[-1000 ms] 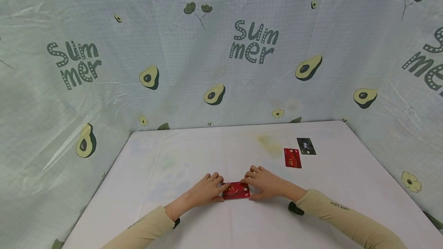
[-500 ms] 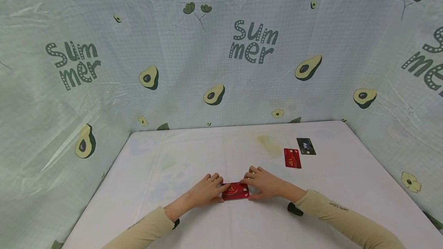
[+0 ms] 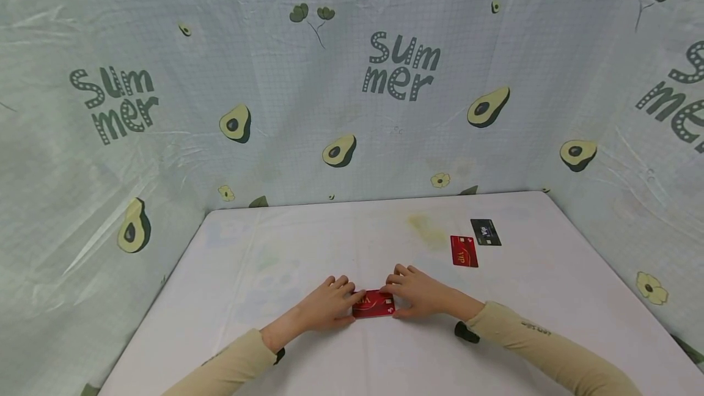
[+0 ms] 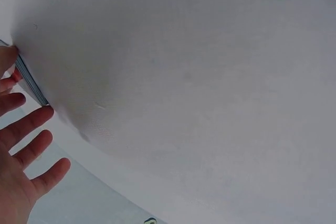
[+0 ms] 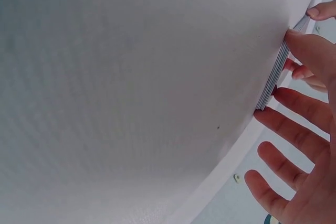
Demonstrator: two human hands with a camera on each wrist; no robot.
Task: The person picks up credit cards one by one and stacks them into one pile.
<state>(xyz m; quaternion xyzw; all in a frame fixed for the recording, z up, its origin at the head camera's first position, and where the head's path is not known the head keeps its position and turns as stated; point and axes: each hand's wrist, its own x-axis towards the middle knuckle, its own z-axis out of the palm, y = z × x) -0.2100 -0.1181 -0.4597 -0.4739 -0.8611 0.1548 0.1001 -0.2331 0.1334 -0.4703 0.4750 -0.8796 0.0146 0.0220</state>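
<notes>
A small stack of cards (image 3: pixel 374 305), its top one red with VIP lettering, lies near the middle of the white table. My left hand (image 3: pixel 329 304) holds its left end, thumb at the near corner and fingers at the far side. At the right end my right hand (image 3: pixel 419 292) pinches the corners the same way, its other fingers spread. In the left wrist view the layered edge of the card stack (image 4: pixel 32 82) runs between thumb and fingertip. The right wrist view shows several thin layers in the stack (image 5: pixel 273 74), standing close over the tabletop.
To the right and farther back lie a single red VIP card (image 3: pixel 464 252) and a black VIP card (image 3: pixel 486 232), close together. The white table (image 3: pixel 308 231) is bordered by a pale sheet (image 3: pixel 275 78) printed with avocados and "summer". Beige sleeves cover both forearms.
</notes>
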